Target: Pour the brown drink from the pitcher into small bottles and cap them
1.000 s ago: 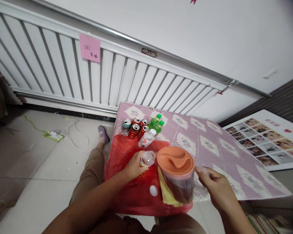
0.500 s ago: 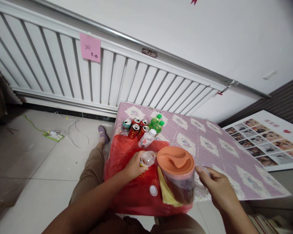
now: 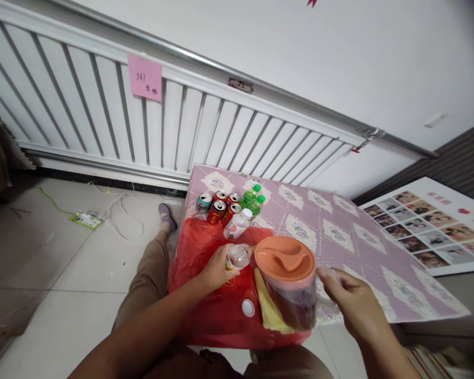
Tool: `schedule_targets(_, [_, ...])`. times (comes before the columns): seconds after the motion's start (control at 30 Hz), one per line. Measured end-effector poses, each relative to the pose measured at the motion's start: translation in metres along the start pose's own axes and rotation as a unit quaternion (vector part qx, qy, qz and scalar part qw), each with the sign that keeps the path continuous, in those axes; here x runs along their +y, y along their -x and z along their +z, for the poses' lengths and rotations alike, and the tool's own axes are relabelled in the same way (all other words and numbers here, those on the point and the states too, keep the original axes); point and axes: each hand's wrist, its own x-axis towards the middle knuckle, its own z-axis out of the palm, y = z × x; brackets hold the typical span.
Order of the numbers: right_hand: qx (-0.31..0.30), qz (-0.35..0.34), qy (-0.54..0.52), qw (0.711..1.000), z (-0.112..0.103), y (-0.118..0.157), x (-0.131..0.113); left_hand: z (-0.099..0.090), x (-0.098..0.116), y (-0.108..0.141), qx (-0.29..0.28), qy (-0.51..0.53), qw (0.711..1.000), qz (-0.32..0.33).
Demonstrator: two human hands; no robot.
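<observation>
My left hand (image 3: 218, 269) is closed around a clear plastic bottle (image 3: 240, 256) with its cap off, its mouth turned to the right. My right hand (image 3: 349, 295) grips the handle of a clear pitcher (image 3: 298, 302) that has an orange lid (image 3: 285, 259) and dark liquid inside. The pitcher's spout side meets the bottle's mouth; whether liquid flows between them is hard to make out. On the red plastic sheet (image 3: 205, 326) below lies a white bottle cap (image 3: 248, 308). A yellow cloth (image 3: 270, 310) shows beside and partly behind the pitcher.
Several drink cans (image 3: 217, 210), a white-capped bottle (image 3: 237, 223) and two green bottles (image 3: 256, 202) stand beyond my hands on the purple patterned cover (image 3: 339, 237). A radiator (image 3: 205, 121) lines the wall. A photo board (image 3: 430, 226) leans at the right; a power strip (image 3: 87, 220) lies on the floor.
Very little differs. The pitcher and my right hand have shifted very slightly to the right, while the bottle stays in my left hand at the spout.
</observation>
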Motion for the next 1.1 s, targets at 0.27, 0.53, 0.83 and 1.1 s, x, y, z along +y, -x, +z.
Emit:
schedule_targets(0.27, [0.020,0.003,-0.015,1.000,0.004,0.006,-0.012,0.001,-0.004,0.001,0.001,0.012,1.000,-0.003])
schedule_targets(0.53, [0.020,0.003,0.004,1.000,0.002,0.005,-0.012,0.000,-0.002,0.000,-0.002,0.014,1.000,0.002])
schedule_targets(0.83, [0.002,0.009,0.027,1.000,0.000,0.001,-0.006,0.000,-0.001,0.000,-0.007,0.002,1.000,0.001])
schedule_targets(1.1, [-0.009,0.006,0.040,0.999,0.000,-0.001,-0.003,0.000,-0.001,0.000,-0.005,0.006,1.000,0.000])
